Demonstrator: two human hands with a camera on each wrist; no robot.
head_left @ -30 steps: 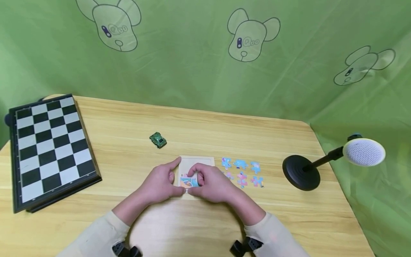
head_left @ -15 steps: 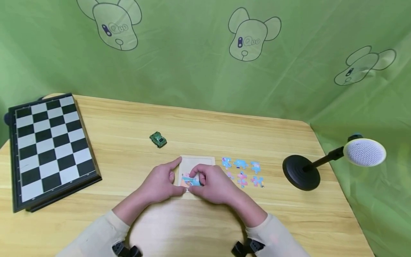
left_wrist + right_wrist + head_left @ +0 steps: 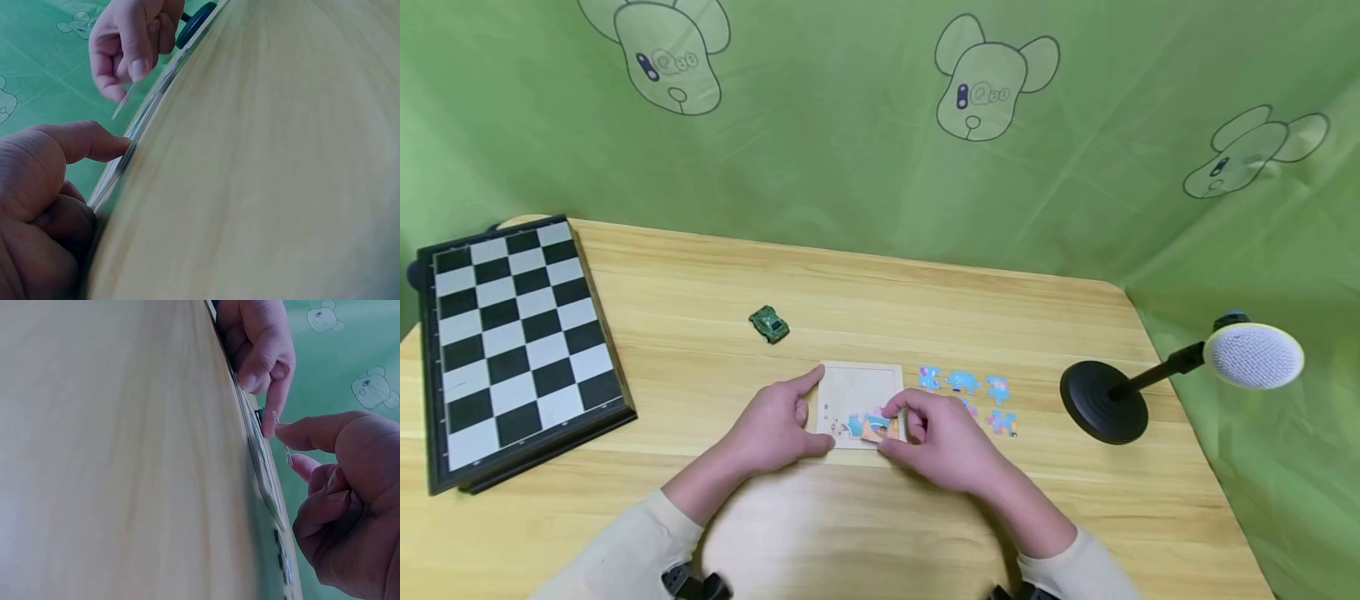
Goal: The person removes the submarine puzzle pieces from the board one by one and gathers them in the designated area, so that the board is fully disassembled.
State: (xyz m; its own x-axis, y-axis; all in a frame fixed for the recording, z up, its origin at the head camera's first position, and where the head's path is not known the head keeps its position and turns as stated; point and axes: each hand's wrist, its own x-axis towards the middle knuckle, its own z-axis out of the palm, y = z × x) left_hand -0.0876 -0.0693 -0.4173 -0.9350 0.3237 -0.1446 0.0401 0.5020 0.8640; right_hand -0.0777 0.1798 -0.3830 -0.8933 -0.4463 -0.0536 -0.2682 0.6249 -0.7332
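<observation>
A light wooden puzzle tray [image 3: 861, 387] lies on the table between both hands. My left hand [image 3: 775, 427] rests along the tray's left side, its index finger stretched to the upper corner and its thumb against the lower part. Between right thumb and index finger, my right hand [image 3: 943, 437] pinches a thin puzzle piece [image 3: 875, 428] with orange and blue print. In the right wrist view that piece [image 3: 283, 442] is tilted on edge, above the tray. A teal printed patch [image 3: 854, 426] shows on the tray's lower part, partly behind the held piece.
Several loose blue and pink puzzle pieces [image 3: 962, 382] lie right of the tray, some hidden by the right hand. A green toy car [image 3: 769, 324] sits behind it. A chessboard [image 3: 523, 333] stands left, a lamp [image 3: 1105, 403] right.
My right hand has moved right across the tray and lifted slightly; the orange and blue puzzle piece now shows pinched in its fingertips. The left hand has stayed in place.
</observation>
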